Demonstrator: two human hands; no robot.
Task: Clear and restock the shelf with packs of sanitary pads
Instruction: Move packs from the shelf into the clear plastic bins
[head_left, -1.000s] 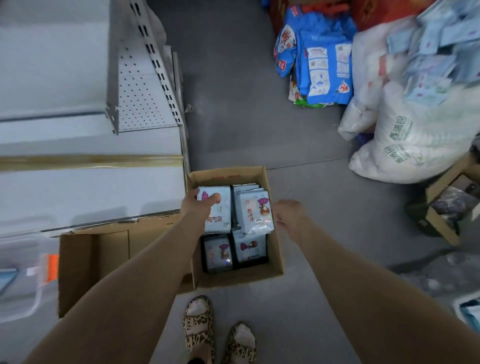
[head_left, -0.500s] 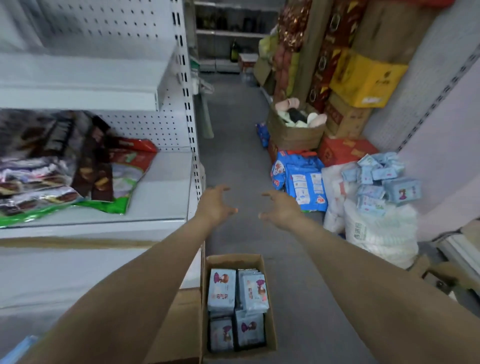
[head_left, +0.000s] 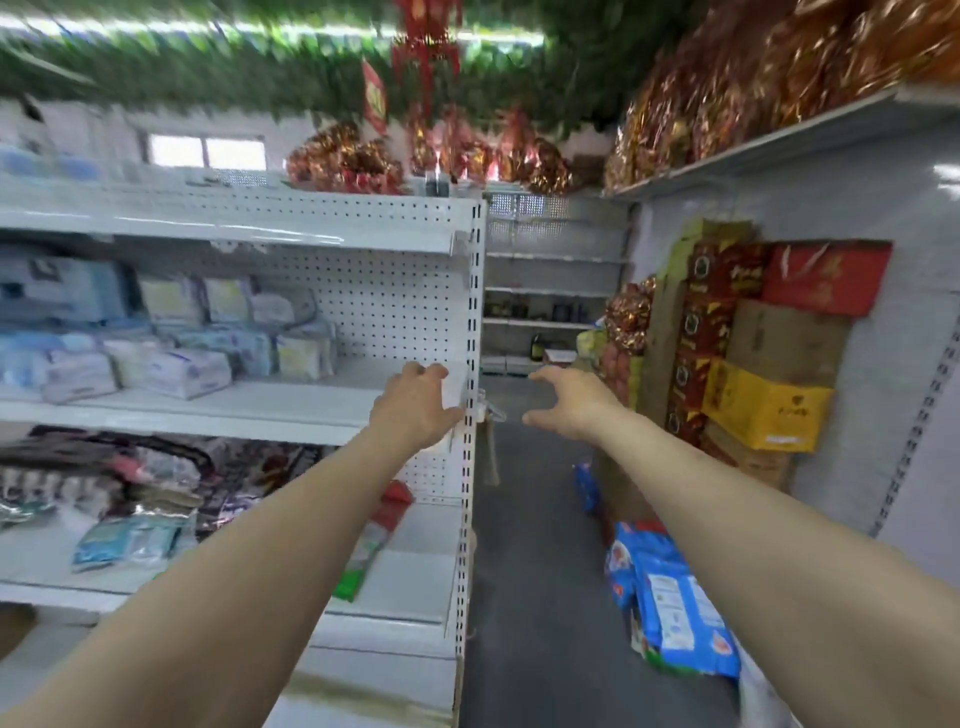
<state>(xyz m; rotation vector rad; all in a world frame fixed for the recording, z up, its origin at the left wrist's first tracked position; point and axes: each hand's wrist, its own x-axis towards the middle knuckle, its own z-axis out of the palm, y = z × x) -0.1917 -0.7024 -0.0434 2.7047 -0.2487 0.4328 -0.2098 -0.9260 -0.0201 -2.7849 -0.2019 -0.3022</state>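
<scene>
At the aisle end of the white shelving, the person stands with both arms stretched forward and nothing in either hand. Their left hand (head_left: 415, 402) hangs in front of the bare right end of the middle shelf (head_left: 291, 402), fingers loosely spread and a little curved, thumb held apart. Whether it touches the shelf edge I cannot tell. Their right hand (head_left: 569, 402) is out past the slotted post (head_left: 471, 364), over the aisle, spread the same way and empty.

The packs (head_left: 187, 371) sit further left on that same shelf, well apart from both hands. They are pale blue and white bundles, which I take for the pads, though the print is too blurred to read. The front ones lie flat in low piles with their long sides running roughly along the shelf, one narrow end turned slightly toward the aisle. A few behind seem to stand upright against the pegboard back.

They look light and squashy, wrapped in smooth film that will likely slide under the fingers and off one another. I would judge a pack best taken across its short width, thumb on top and fingers beneath, or several pressed between two flat palms at the ends. Pulling one from the bottom of a pile would probably topple the rest. Nothing about them looks breakable. Blue bags (head_left: 675, 613) lie on the floor to the right, near stacked cartons (head_left: 763, 410).
</scene>
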